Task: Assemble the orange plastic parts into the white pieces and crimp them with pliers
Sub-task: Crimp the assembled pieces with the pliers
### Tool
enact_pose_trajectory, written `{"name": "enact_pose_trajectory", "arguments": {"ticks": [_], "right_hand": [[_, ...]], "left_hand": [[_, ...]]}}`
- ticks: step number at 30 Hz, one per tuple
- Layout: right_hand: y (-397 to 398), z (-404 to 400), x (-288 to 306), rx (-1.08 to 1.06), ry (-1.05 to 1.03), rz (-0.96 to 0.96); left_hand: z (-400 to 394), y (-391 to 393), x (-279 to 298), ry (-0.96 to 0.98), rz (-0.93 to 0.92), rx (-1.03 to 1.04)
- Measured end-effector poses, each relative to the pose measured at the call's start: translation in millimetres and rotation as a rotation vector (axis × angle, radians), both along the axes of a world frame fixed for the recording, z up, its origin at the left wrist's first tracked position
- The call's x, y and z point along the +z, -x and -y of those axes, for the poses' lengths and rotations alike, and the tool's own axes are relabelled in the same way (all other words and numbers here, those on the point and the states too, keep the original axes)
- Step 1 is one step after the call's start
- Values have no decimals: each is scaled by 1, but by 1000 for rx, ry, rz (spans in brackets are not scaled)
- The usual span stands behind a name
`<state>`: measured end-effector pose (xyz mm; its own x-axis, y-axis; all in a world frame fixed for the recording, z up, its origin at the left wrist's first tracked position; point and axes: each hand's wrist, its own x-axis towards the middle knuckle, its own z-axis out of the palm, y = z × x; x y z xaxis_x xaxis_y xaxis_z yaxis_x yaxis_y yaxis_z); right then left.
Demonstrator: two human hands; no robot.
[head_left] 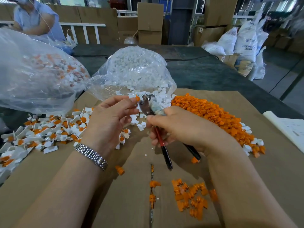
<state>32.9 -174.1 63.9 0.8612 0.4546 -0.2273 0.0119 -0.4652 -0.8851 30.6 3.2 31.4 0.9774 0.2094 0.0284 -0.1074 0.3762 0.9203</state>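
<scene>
Above the brown cardboard sheet (230,162), near the mouth of the clear bag of white pieces (131,69), the left hand (111,119) pinches one small assembled part (136,98) between thumb and fingertips, its orange cap showing at the top. The right hand (177,127) grips the pliers (148,106) around the red and black handles, and the metal head points up toward the pinched part and stands just beside it; the jaws seem slightly apart, but I cannot tell if they touch the part. I judge that the crimping step is in hand: the orange part is already in its white piece and the tool is brought to it. The next move calls for placing the joint exactly between the jaws and then squeezing the handles firmly while the left fingers stay out of the bite. To the left lies a heap of finished white-and-orange pieces (49,130), to the right the pile of loose orange parts (213,114), and some more orange parts (192,199) lie close to the person.
</scene>
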Motion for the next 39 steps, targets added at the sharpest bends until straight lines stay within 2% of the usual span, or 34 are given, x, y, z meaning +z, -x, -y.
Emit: {"name": "enact_pose_trajectory", "arguments": {"ticks": [10,23,26,30,32,34,37,39], "right_hand": [[3,-8,-3,-56,98,131],[4,-28,-9,-169,204,257],[2,-26,-12,-167,135,185],[-3,-10,-5,-81,-31,-87],[-9,3,0,-89,-49,-107],[-16,15,1,-179,22,2],[-29,31,-8,-336,343,316],[-34,38,-20,-375,542,402]], "left_hand": [[4,2,-1,-66,-7,31],[3,-1,-6,48,-43,24],[4,-2,-4,57,-45,32],[4,-1,-3,7,-38,27],[3,0,-2,-7,-28,25],[2,1,-2,-28,-17,16],[2,2,-3,-91,-11,-3],[4,2,-3,-123,-15,-6]]}}
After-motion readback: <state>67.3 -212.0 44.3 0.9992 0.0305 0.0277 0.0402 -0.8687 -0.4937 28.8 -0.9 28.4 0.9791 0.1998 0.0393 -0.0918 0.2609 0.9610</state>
